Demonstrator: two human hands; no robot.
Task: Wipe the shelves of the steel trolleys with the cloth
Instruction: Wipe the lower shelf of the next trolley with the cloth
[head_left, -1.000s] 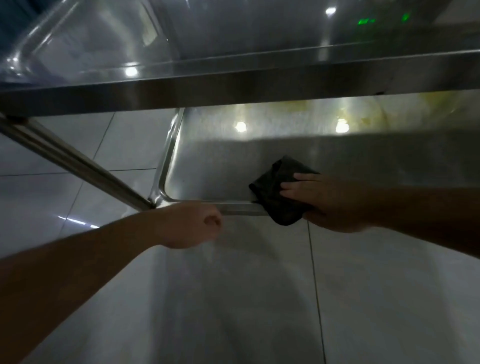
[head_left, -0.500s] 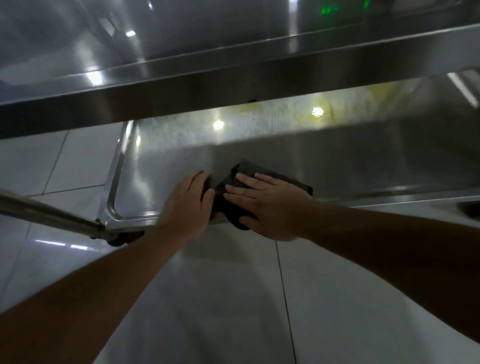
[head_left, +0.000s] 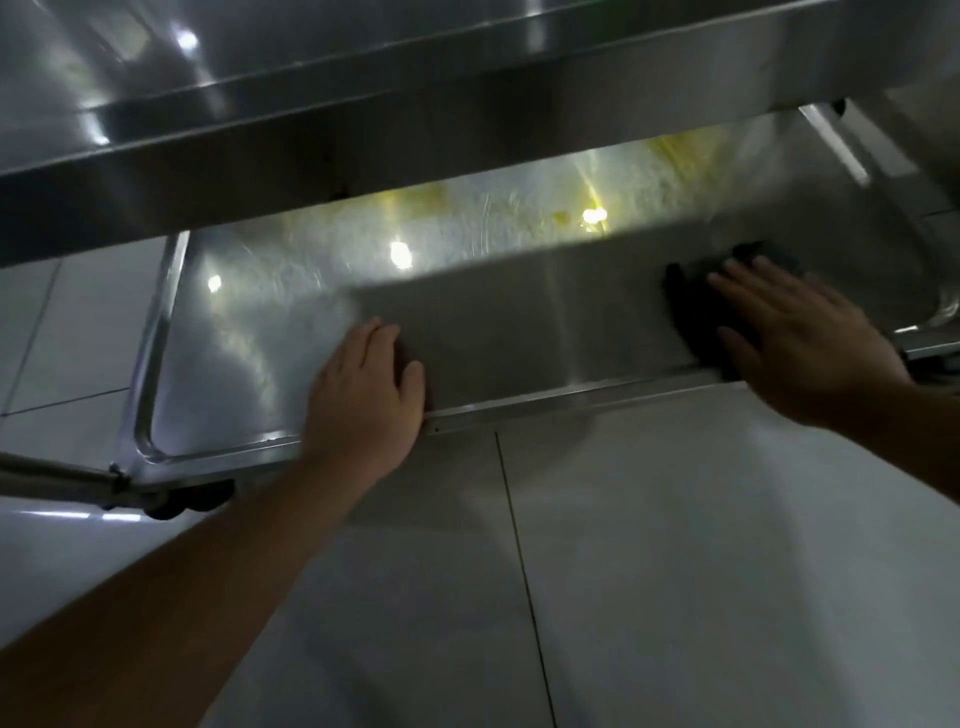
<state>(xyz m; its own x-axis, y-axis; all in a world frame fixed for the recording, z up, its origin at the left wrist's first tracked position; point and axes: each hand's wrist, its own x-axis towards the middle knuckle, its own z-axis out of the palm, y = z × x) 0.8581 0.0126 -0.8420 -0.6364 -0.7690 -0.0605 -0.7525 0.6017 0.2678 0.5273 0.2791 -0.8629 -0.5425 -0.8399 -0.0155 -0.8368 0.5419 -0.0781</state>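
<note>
R hand (head_left: 800, 338) lies flat w/ fingers spread straight on the dark cloth (head_left: 691, 306), pressing it onto the lower shelf (head_left: 519, 332) nr the shelf's right end, by the front rim. L hand (head_left: 366, 400) rests palm-down on the same shelf at the front edge, fingers straight, holding nothing; well apart from the cloth. Yellowish smears (head_left: 675, 150) at the shelf's back. Upper shelf (head_left: 363, 104) overhangs. Caster (head_left: 182, 501) at the left corner, tile floor (head_left: 675, 571) below.

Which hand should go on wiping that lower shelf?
The right hand: its flat fingers already press the dark cloth onto the lower shelf. The left hand only rests on the shelf's front edge.
</note>
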